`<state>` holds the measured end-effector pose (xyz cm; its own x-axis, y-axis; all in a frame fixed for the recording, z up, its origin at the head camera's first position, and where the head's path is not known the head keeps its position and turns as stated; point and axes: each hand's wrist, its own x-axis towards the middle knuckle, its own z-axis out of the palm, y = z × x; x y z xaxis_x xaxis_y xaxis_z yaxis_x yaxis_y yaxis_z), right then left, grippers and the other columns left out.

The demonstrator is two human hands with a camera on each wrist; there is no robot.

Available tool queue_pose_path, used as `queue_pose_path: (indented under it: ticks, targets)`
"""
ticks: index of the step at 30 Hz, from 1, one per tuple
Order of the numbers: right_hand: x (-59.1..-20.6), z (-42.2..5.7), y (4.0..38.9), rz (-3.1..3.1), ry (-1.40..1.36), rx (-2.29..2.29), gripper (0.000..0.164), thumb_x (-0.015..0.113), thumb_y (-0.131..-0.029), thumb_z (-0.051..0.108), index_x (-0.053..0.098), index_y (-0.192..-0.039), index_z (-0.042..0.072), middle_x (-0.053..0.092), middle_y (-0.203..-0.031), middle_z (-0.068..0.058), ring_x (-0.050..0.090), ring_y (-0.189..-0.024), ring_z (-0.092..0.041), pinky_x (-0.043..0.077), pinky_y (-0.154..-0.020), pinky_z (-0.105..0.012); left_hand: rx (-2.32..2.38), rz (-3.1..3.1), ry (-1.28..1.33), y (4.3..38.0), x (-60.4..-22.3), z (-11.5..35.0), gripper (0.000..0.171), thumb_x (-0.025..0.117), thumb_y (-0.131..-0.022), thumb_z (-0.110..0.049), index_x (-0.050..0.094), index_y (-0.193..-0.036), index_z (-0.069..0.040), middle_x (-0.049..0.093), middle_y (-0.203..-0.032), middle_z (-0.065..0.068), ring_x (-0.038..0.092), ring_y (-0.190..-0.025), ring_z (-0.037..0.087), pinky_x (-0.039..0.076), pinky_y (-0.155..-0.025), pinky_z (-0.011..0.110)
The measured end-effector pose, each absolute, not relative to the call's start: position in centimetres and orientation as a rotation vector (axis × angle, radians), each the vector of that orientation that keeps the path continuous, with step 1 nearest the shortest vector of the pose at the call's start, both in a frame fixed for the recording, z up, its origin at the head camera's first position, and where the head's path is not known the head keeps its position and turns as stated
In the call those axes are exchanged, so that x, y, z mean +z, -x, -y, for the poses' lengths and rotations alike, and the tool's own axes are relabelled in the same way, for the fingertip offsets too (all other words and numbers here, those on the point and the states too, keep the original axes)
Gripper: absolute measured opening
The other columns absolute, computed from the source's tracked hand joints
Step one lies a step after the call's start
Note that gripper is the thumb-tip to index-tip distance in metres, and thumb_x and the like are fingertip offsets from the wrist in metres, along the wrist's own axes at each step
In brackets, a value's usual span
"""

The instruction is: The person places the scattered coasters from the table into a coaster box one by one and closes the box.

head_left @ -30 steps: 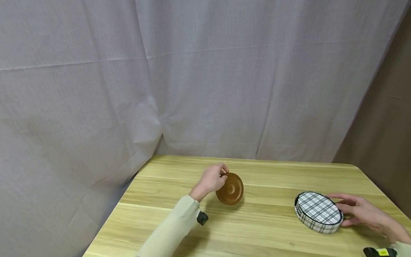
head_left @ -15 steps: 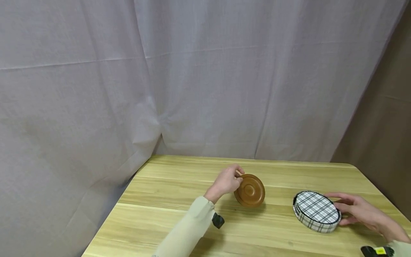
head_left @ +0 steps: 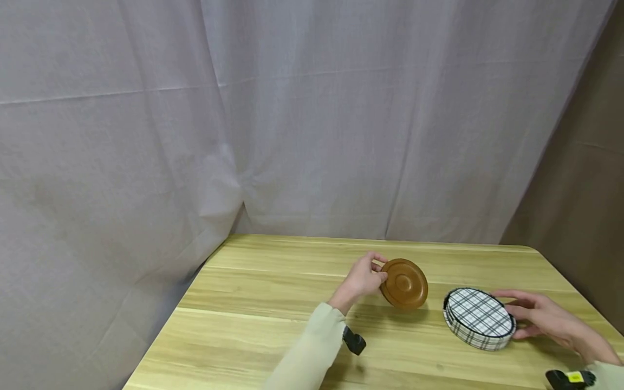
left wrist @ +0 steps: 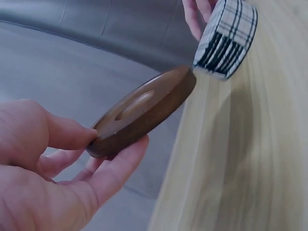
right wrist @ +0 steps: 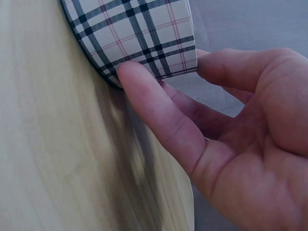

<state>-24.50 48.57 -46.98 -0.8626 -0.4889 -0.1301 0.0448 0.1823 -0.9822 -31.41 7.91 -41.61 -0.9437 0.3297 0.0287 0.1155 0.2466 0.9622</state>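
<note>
My left hand [head_left: 363, 277] pinches the near edge of a round brown coaster [head_left: 404, 284] between thumb and fingers. The coaster is held tilted above the table, its recessed centre showing, as the left wrist view confirms with the edge of its thick rim. To its right is a round plaid box [head_left: 480, 318], black-trimmed, white with dark checks. A gap in its side shows layered dark and pale stripes [left wrist: 220, 57]. My right hand [head_left: 548, 319] grips the box from the right, its fingers [right wrist: 159, 113] spread on the side wall.
A wood-grain table [head_left: 273, 303] lies under both hands. Grey cloth [head_left: 312, 135] hangs behind the table and along its left side, and a brown cloth [head_left: 580, 206] hangs at the right.
My left hand has carried the coaster to the right, closer to the plaid box, and its face has turned more into view. The right hand and box hardly shift.
</note>
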Motion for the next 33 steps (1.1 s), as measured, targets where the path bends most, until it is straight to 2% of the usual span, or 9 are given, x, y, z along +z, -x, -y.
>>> queue_pose_path:
  ticks: [5,10,13,20,33]
  targets:
    - [-47.0,-48.6,24.5,-2.032,0.439,-1.735,0.048,0.038,-0.106,0.007,0.055,-0.136,0.04,0.066,-0.116,0.014,0.068,-0.096,-0.018,0.06,-0.076,-0.04,1.909,-2.187,-0.391,31.2,-42.3,-9.7,0.028,0.061,-0.092,0.005,0.058,-0.114,-0.012,0.053,-0.088,0.006,0.057,-0.065,0.017,0.059,-0.071,0.051]
    - [-47.1,-48.9,24.5,-2.043,0.429,-1.727,0.047,0.038,-0.106,0.008,0.054,-0.136,0.04,0.066,-0.116,0.015,0.068,-0.096,-0.018,0.06,-0.076,-0.041,2.038,-2.06,-0.346,30.7,-42.8,-11.4,0.03,0.059,-0.092,0.008,0.057,-0.114,-0.011,0.05,-0.089,0.007,0.058,-0.067,0.019,0.058,-0.075,0.056]
    - [-47.1,-49.0,24.5,-2.062,0.417,-1.713,0.047,0.038,-0.106,0.009,0.054,-0.136,0.041,0.065,-0.115,0.016,0.068,-0.097,-0.017,0.06,-0.076,-0.041,2.093,-2.001,-0.303,30.3,-42.9,-12.7,0.029,0.059,-0.091,0.009,0.057,-0.113,-0.011,0.048,-0.088,0.008,0.056,-0.067,0.02,0.058,-0.075,0.056]
    - [-47.1,-48.7,24.4,-2.063,0.422,-1.715,0.047,0.038,-0.106,0.008,0.054,-0.137,0.04,0.065,-0.115,0.015,0.068,-0.096,-0.018,0.06,-0.077,-0.042,2.178,-1.873,-0.245,29.7,-43.8,-15.2,0.027,0.058,-0.091,0.011,0.056,-0.107,-0.011,0.048,-0.086,0.009,0.055,-0.067,0.021,0.06,-0.066,0.047]
    - [-47.1,-49.1,24.4,-2.051,0.434,-1.705,0.048,0.037,-0.106,0.008,0.055,-0.134,0.043,0.066,-0.114,0.012,0.068,-0.094,-0.018,0.06,-0.075,-0.04,2.271,-1.728,-0.172,28.2,-44.7,-18.9,0.03,0.057,-0.089,0.015,0.054,-0.107,-0.008,0.05,-0.089,0.014,0.057,-0.068,0.024,0.057,-0.072,0.058]
